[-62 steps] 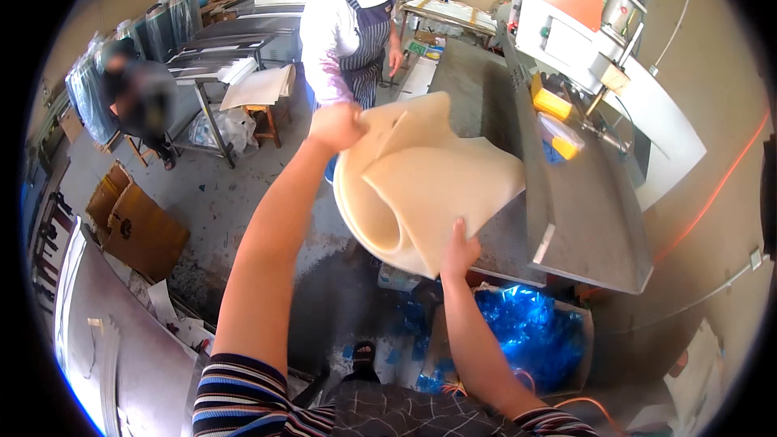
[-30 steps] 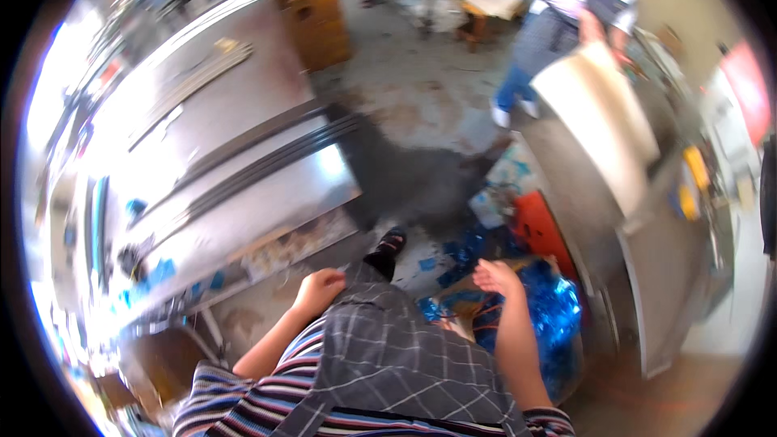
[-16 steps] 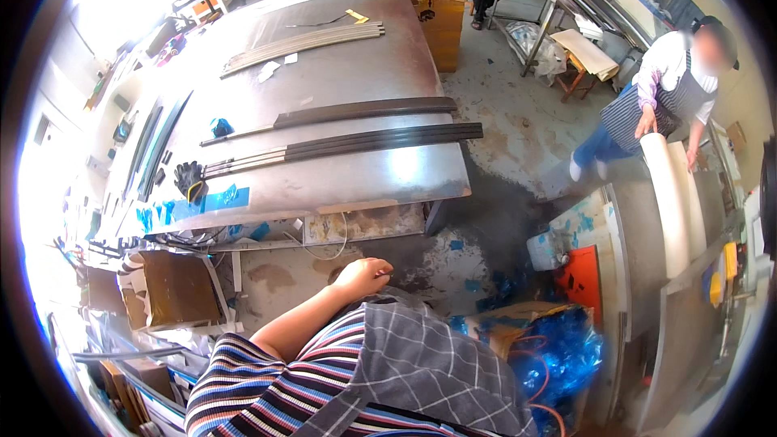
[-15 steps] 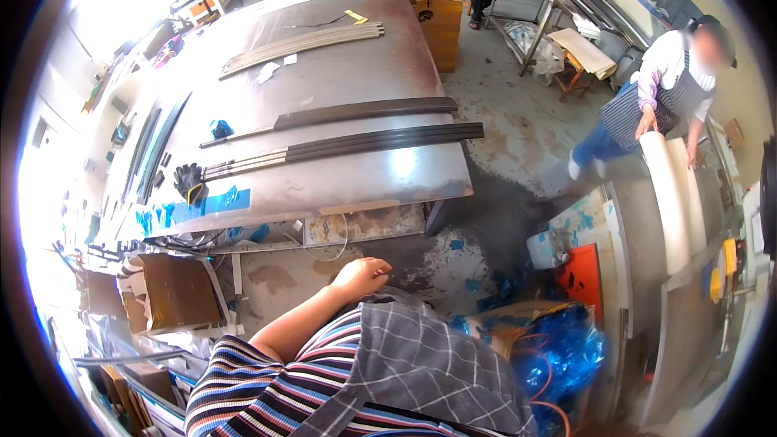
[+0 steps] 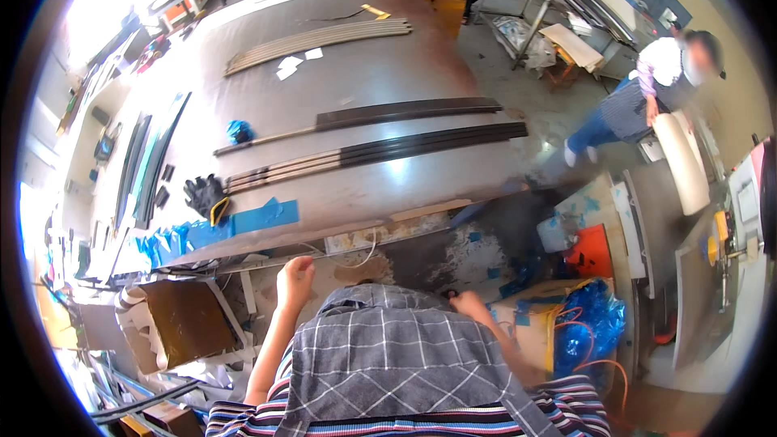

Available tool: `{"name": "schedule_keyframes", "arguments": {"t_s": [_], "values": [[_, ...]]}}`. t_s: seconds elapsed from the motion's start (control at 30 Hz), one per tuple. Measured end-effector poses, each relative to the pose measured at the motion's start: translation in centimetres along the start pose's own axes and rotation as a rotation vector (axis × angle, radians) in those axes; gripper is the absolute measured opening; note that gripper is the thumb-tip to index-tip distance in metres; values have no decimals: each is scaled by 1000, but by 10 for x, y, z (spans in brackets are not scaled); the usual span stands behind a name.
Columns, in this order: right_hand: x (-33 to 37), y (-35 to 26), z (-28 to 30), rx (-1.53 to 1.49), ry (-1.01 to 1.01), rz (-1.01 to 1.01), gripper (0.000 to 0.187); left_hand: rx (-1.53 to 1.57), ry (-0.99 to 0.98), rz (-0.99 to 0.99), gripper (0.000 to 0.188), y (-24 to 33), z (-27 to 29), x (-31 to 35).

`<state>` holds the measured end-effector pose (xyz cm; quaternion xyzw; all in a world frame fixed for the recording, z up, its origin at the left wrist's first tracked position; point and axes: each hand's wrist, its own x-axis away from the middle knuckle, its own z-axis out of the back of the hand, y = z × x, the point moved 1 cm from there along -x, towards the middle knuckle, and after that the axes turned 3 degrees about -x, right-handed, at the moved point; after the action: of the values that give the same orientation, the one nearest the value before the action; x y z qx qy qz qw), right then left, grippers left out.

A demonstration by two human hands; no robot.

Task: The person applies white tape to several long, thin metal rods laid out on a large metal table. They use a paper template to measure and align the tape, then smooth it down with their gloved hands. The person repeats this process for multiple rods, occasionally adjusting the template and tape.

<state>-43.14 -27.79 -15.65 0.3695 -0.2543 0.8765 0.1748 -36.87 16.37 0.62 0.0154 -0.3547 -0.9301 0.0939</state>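
My left hand (image 5: 295,282) is raised in front of the table's near edge, its fingers curled together with nothing showing in them. At the right side of my grey checked apron (image 5: 396,344) is my right hand (image 5: 468,305), fingers bent in; a small dark spot shows at the fingertips, too small to name. Both hands are apart from the metal-topped table (image 5: 380,73). On it lie long dark strips (image 5: 429,142), a shorter dark bar (image 5: 405,109), black gloves (image 5: 205,194) with a yellow-edged loop, a crumpled blue wad (image 5: 239,131) and blue film (image 5: 218,231).
Pale strips (image 5: 324,44) and white paper pieces lie farther back on the table. An open cardboard box (image 5: 190,324) stands at left. Blue plastic film (image 5: 595,320) and an orange hose (image 5: 619,376) are at right. Beyond, a co-worker (image 5: 631,109) holds a cream roll (image 5: 681,166).
My body has turned so the table sits squarely ahead. My left hand has swung left, away from my front, and my right hand has come into view. The co-worker remains by the roll.
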Motion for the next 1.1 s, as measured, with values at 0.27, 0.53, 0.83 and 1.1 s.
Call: {"name": "schedule_keyframes", "arguments": {"t_s": [0.27, 0.53, 0.83, 1.1], "values": [[10, -153, 131, -356, -65, 368, 31, -9, 196, -69, 21, -32, 20, -61], [-12, -315, 216, -363, 426, 741, 34, -89, 198, -175, 24, -40, 23, -186], [-140, -345, 292, -152, 1118, 743, 54, -432, 62, -364, 46, 14, 22, -326], [-223, -295, 383, 105, 1015, 476, 68, -585, -176, -363, 33, -58, 0, -386]]}}
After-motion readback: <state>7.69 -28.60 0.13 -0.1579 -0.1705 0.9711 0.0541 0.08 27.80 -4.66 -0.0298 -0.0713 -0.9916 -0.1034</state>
